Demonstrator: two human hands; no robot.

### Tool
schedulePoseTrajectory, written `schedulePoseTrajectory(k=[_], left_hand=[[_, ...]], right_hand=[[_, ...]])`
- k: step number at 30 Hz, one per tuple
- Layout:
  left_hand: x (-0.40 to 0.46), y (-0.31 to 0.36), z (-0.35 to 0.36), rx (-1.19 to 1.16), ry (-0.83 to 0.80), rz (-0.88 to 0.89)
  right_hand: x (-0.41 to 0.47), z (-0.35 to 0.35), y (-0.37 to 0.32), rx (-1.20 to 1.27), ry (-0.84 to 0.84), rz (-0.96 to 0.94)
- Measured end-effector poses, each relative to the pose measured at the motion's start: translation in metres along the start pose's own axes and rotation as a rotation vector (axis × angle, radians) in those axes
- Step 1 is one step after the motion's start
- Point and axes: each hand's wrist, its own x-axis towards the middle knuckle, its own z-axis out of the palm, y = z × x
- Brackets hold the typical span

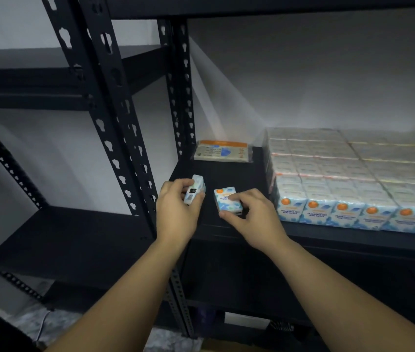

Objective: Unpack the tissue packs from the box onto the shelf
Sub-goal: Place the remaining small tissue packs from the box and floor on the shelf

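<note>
Head camera view: two mini tissue packs sit at a dark shelf's [229, 171] front edge. Right hand [252, 212] pinches the front-facing pack [226, 200], labelled "FRAGRANCE FREE MINI TISSUE", just left of the stacked packs [353, 179]. Left hand [176, 212] grips a second pack [195, 190], turned end-on, barcode showing. A flat tissue packet [222, 151] lies behind.

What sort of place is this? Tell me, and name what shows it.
Probably a storeroom or stockroom: black slotted-steel shelving against a bare wall, a large block of identical mini tissue packs stacked on the shelf, and each hand placing another pack.
</note>
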Motion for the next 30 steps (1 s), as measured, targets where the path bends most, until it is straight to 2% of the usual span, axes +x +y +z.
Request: schedulePoseTrajectory(k=[4, 6, 18, 23, 30], left_hand=[[-0.003, -0.004, 0.002, 0.02, -0.177, 0.075], [-0.005, -0.006, -0.001, -0.006, -0.216, 0.098], [-0.01, -0.021, -0.001, 0.055, -0.193, 0.242], [-0.003, -0.031, 0.004, 0.201, -0.149, 0.224], [0.015, -0.027, 0.013, 0.212, -0.199, 0.117]], right_hand=[[0.004, 0.0, 0.004, 0.022, 0.016, 0.001], [0.004, 0.0, 0.006, 0.039, 0.036, 0.005], [0.005, 0.002, 0.009, 0.016, 0.027, -0.004], [0.004, 0.005, 0.008, -0.013, 0.05, 0.022], [0.019, 0.013, -0.001, -0.039, 0.099, 0.1]])
